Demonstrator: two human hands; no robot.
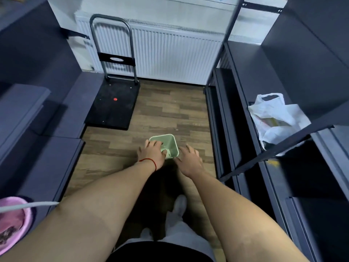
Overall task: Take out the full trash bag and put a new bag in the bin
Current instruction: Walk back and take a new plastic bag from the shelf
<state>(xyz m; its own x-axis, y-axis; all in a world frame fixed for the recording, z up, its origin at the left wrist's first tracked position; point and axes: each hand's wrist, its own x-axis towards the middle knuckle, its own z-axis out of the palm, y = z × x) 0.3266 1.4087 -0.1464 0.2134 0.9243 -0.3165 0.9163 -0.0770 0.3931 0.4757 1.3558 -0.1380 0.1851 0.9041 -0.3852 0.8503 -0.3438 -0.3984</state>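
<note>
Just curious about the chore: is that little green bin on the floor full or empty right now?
Empty, it seems: the green bin stands upright and its bare green inside shows, with no liner or rubbish visible. The left hand grips its rim.

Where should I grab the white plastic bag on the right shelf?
Take the white plastic bag by its handle loop, which stands up at the top with an open hole. Come from the aisle side, since the dark shelf above blocks a reach from overhead.

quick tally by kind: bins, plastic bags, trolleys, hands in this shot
Bins: 1, the green bin on the floor
Plastic bags: 1, the white bag on the right shelf
Trolleys: 1, the black platform trolley by the radiator
Hands: 2, left hand and right hand, at the bin
Total: 5
</note>
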